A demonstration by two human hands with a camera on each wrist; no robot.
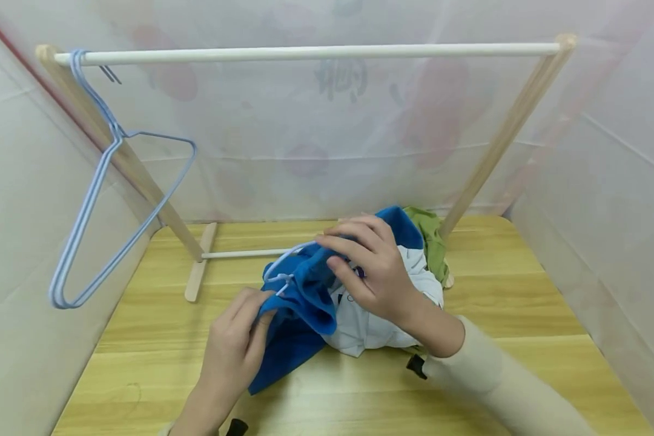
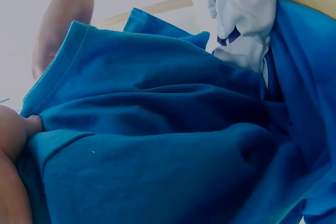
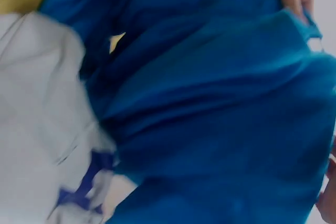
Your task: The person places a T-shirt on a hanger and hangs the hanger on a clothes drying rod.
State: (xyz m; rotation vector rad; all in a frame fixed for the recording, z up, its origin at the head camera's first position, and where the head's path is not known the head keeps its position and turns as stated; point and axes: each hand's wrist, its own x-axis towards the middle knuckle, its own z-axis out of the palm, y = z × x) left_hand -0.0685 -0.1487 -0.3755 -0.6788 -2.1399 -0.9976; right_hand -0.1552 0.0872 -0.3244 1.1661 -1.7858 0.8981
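A blue shirt [image 1: 291, 351] is bunched up between both hands over the table. The hook of a light blue hanger [image 1: 283, 279] sticks out of its opening, the rest hidden in the cloth. My left hand [image 1: 237, 333] pinches the near edge of the opening between thumb and fingers; the left wrist view shows the thumb [image 2: 32, 124] on the seamed edge. My right hand [image 1: 373, 266] is bent over the far side of the opening, gripping the cloth, with a fingertip right at the hook's end. In the right wrist view its fingers [image 3: 328, 195] are at the shirt's edge.
A white garment [image 1: 367, 327] with dark print and a green garment [image 1: 430, 236] lie heaped on the wooden table [image 1: 523, 339]. Light blue hangers [image 1: 87, 212] hang at the left end of the rack's white rail [image 1: 316, 52]. Wooden posts [image 1: 501, 139] stand on either side.
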